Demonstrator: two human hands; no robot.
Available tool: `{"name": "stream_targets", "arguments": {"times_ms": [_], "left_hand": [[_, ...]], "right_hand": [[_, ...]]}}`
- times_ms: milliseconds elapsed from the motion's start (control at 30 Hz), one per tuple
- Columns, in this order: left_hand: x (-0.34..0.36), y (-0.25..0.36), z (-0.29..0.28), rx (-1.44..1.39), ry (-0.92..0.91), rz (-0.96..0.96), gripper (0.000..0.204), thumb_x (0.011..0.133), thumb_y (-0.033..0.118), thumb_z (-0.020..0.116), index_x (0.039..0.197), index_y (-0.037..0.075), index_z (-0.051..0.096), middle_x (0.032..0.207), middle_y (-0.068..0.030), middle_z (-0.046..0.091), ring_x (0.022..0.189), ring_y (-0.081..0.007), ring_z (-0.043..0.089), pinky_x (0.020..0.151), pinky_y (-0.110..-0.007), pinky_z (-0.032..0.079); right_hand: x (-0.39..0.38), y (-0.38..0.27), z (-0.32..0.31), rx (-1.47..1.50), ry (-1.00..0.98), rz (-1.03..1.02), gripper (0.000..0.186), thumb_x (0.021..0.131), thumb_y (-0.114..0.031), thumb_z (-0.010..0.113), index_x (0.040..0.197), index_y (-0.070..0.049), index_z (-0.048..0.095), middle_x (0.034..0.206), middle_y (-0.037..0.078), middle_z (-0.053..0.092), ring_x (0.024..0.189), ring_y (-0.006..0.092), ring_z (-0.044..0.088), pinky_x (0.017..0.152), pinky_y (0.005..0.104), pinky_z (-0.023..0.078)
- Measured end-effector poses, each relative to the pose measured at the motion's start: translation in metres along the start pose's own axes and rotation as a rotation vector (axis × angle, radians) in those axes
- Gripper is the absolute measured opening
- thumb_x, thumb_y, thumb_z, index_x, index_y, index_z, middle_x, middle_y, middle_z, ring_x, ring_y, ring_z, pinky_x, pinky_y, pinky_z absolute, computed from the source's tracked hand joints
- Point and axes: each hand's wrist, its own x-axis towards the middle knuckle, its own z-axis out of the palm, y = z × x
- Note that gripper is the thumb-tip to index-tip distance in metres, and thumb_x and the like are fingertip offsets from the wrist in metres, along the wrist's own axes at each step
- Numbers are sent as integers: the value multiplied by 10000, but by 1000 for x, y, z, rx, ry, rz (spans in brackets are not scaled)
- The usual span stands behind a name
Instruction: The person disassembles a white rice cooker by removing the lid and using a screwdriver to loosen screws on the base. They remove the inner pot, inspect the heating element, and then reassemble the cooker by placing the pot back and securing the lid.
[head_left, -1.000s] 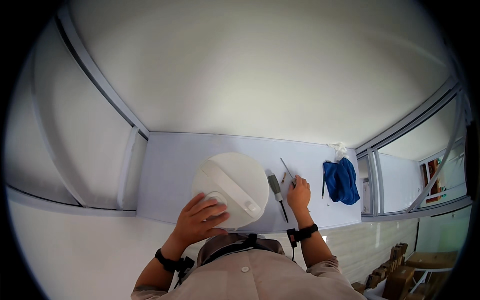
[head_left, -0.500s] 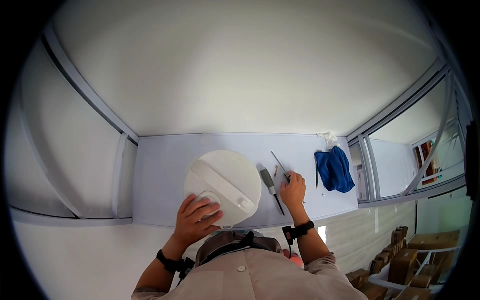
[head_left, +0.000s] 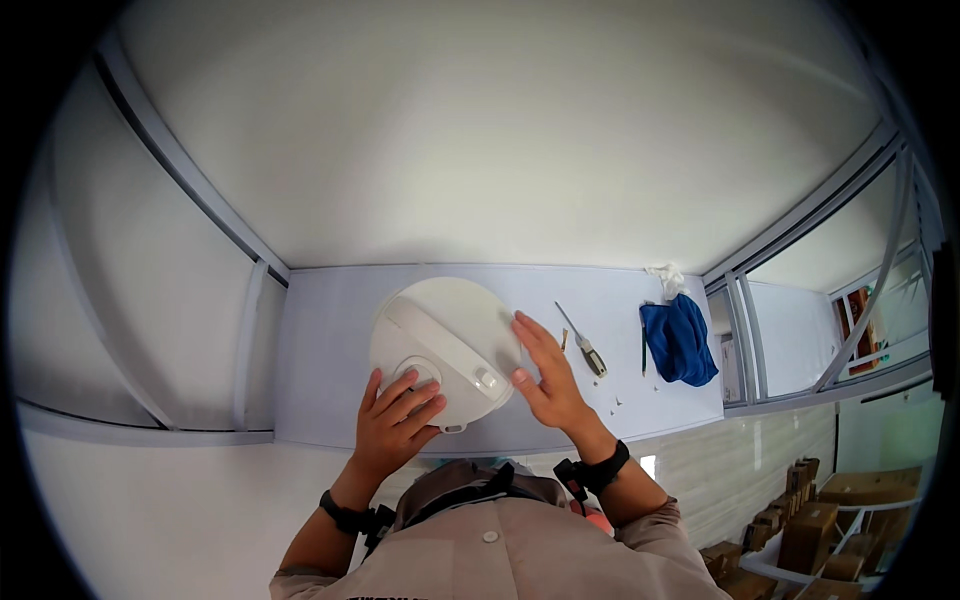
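Observation:
A white, round appliance like a rice cooker [head_left: 465,312], seen from above, stands on the pale table. Its lid carries a long slanted handle strip [head_left: 445,338] and a round vent [head_left: 420,370]. My left hand [head_left: 396,415] rests on the near left of the lid, fingers spread, fingertips over the vent. At the right rim is my right hand [head_left: 552,382], fingers stretched out and thumb apart; whether it presses on the side I cannot tell. Right of that hand lies a grey-handled screwdriver [head_left: 592,357]. The second screwdriver seen earlier does not show, probably hidden by the hand.
Several small screws [head_left: 615,405] lie on the table [head_left: 330,350] near its front edge. Farther right are a dark pencil-like stick [head_left: 644,352], a blue cloth [head_left: 682,340] and a crumpled white cloth [head_left: 667,279]. Metal-framed panels border both sides; cardboard boxes [head_left: 808,535] stand at lower right.
My right hand has let go of the screwdriver and moved left to the rim of the rice cooker. The cooker has shifted slightly away from me. My left hand stays on the lid.

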Motion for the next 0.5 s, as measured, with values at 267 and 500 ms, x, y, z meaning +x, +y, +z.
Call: {"name": "stream_targets", "arguments": {"times_ms": [267,500], "left_hand": [[-9,-20,-21,77,-34,-42,470,661,182,857,1117,219,755,1347,44,663,1381,-264,535,1222,-589,306],[-19,-41,-50,182,-96,-106,491,705,130,835,1171,244,730,1392,65,641,1415,-252,503,1201,-583,354]], "right_hand": [[-7,34,13,-136,156,440,401,912,-185,714,1271,-41,611,1248,152,616,1062,320,641,847,431,545],[-29,75,14,-819,-103,561,480,816,-179,777,1247,-51,611,1180,189,591,1116,375,622,805,446,586]]}}
